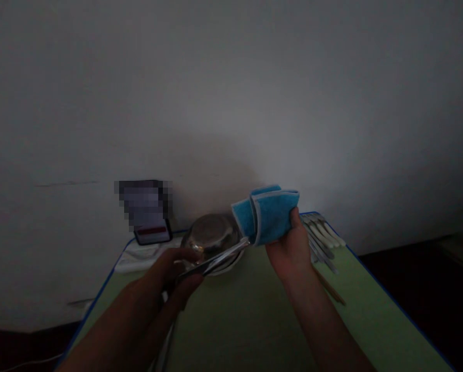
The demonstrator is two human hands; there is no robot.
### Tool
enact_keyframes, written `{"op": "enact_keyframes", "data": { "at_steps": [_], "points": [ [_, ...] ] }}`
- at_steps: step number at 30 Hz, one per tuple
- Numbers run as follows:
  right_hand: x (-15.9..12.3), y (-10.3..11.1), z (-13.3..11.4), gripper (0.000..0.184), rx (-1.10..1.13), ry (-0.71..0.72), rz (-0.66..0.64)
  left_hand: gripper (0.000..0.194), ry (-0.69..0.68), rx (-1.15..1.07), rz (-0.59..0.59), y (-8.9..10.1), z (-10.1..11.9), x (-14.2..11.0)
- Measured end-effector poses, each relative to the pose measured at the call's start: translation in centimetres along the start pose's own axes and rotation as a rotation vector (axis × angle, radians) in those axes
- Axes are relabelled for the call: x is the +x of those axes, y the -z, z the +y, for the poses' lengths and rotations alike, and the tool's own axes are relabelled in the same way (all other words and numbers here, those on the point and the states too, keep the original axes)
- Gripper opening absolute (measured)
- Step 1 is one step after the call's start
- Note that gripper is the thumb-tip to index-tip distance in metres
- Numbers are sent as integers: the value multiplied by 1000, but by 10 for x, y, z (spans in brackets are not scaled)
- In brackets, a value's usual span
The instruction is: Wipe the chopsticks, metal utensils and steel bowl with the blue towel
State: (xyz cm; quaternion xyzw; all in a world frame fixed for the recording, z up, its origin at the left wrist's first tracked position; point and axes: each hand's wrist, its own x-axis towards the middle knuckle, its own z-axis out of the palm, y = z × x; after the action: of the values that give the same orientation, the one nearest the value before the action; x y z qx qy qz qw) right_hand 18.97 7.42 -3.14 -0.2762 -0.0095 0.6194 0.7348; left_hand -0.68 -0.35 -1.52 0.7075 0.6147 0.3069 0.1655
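Observation:
My left hand (154,292) is closed around a long, shiny metal utensil (226,254); its exact kind cannot be made out. The utensil points right and upward, its far tip close to the lower edge of a folded blue cloth (276,214). My right hand (291,248) grips that cloth from below and from the right, thumb on its outer side. Behind the utensil, an upturned metal bowl (212,230) rests on pale dishes (229,266), partly covered by my left fingers. Another thin metal piece (165,346) shows below my left hand, mostly hidden.
Forks and other cutlery (320,235) lie at the table's back right, with brown chopsticks (332,289) nearer. A phone (152,222) leans at the back left beside a flat white item (134,258). The green table (247,325) has a blue edge and meets a wall.

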Motion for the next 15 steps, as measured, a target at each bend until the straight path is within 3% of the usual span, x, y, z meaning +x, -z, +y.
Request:
{"op": "enact_keyframes", "data": {
  "at_steps": [3, 8, 12, 15],
  "points": [
    [1, -1, -4, 33, 16, 29, 34, 27, -46, -5, -65, 9, -2, 4],
    [5, 1, -7, 32, 3, 65, 24, 27, -1, 101, -33, 19, -8, 0],
    [3, 2, 1, 32, -46, 129, 27, 29, 42, 139, 7, 21, -8, 1],
    [-2, 2, 10, 31, -72, 170, 68, 29, 43, 78, -28, 18, -1, 5]
  ]
}}
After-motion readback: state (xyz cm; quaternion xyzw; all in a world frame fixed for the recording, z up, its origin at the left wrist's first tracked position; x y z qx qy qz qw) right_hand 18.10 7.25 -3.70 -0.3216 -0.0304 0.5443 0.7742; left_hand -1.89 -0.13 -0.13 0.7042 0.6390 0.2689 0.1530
